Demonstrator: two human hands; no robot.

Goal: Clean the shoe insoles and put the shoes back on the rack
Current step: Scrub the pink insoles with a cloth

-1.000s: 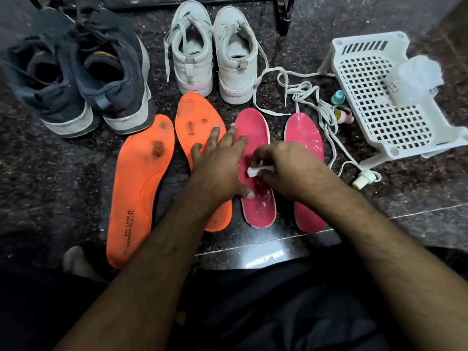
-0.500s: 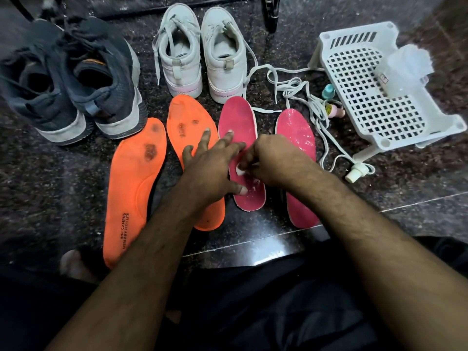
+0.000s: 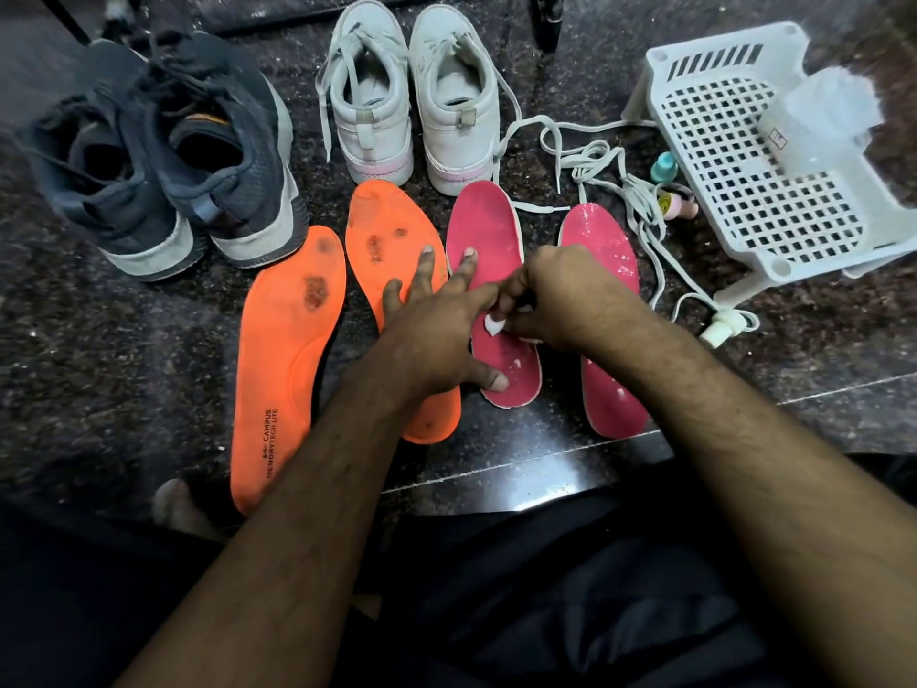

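— What's nearest?
— Two hands on the left of two pink foam insoles (image 3: 496,270): left hand (image 3: 436,330) splayed flat, pinning it; right hand (image 3: 560,300) pinching a small white wad (image 3: 495,324).
— Beyond?
— Two orange stained insoles (image 3: 288,350), two grey knit sneakers (image 3: 163,156), two white high-tops (image 3: 412,91), one white perforated plastic rack (image 3: 754,161).
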